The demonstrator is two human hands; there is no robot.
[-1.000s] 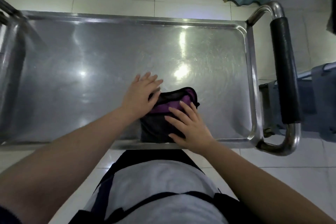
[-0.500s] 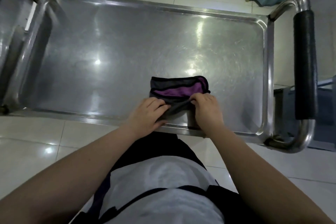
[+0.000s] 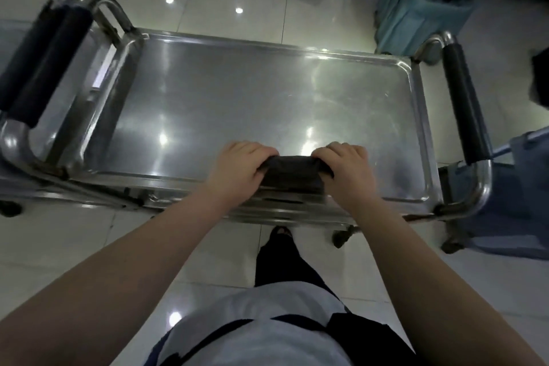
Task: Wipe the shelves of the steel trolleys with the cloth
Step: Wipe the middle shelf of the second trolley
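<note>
Dark cloth (image 3: 292,174) on steel trolley shelf (image 3: 237,98)

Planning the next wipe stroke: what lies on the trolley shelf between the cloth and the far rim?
Nothing: the head view shows only bare steel shelf from the cloth to the far rim.

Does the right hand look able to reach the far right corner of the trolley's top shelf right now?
Likely yes: nothing stands on the shelf between the right hand and that corner, though it and the left hand grip the cloth.
</note>
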